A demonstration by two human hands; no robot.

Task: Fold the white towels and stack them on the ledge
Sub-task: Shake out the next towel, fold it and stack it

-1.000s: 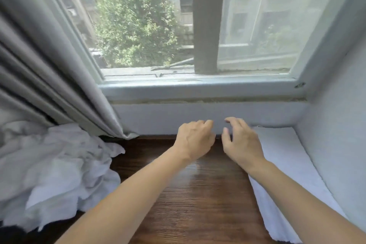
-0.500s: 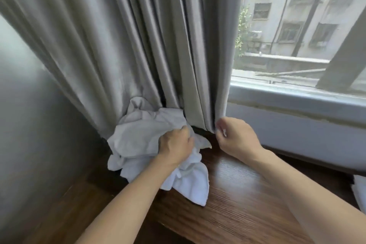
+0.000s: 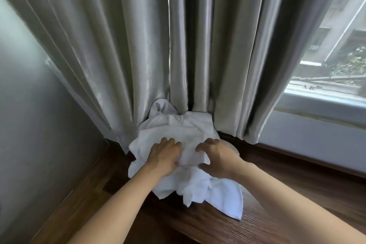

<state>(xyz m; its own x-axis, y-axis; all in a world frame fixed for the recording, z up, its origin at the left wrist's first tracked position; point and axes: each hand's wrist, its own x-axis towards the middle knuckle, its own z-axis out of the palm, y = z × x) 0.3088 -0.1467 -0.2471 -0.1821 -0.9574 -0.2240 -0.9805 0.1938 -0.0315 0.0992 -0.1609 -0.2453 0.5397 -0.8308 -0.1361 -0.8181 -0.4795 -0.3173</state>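
The pile of towels (image 3: 184,156) sits on the wooden ledge (image 3: 297,188), pushed up against the curtain (image 3: 138,45). The left hand (image 3: 164,156) and right hand (image 3: 219,156) both grip the top towel with bent fingers. Pulling it up may drag other tangled towels off the ledge, or tug the curtain.

a crumpled heap of white towels (image 3: 178,130) lies unfolded on the dark wooden ledge (image 3: 297,180), its back pushed against the curtain's hem, one terry corner trailing forward toward the ledge's front edge.
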